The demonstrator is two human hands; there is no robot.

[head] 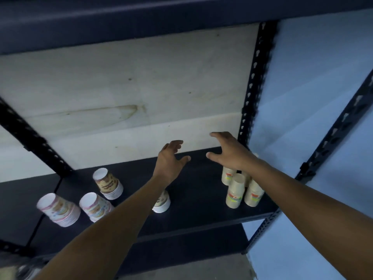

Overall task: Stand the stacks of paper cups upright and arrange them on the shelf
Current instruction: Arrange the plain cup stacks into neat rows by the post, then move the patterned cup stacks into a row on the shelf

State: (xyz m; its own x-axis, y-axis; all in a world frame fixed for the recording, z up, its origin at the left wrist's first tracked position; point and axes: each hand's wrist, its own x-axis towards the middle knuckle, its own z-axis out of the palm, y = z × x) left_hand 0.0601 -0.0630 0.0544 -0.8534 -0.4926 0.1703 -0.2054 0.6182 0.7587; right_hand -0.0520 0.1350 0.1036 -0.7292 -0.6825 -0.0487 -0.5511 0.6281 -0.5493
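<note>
On the dark shelf board (pixel 197 188) stand several stacks of paper cups, upside down. At the left are two pastel-printed stacks (pixel 58 210) (pixel 94 207) and a brown-printed stack (pixel 109 185). Another brown-printed stack (pixel 162 203) shows partly behind my left forearm. At the right is a tight group of beige stacks (pixel 236 190) (pixel 253 194), with more behind, partly hidden by my right wrist. My left hand (pixel 171 160) and my right hand (pixel 228 152) hover over the shelf's middle, fingers spread, holding nothing.
A black perforated upright (pixel 255 83) stands at the back right, another at the front right (pixel 335 134), one at the left (pixel 30 138). The shelf above (pixel 141 19) hangs close overhead. A blue wall (pixel 314 77) is at the right. A whitish panel backs the shelf.
</note>
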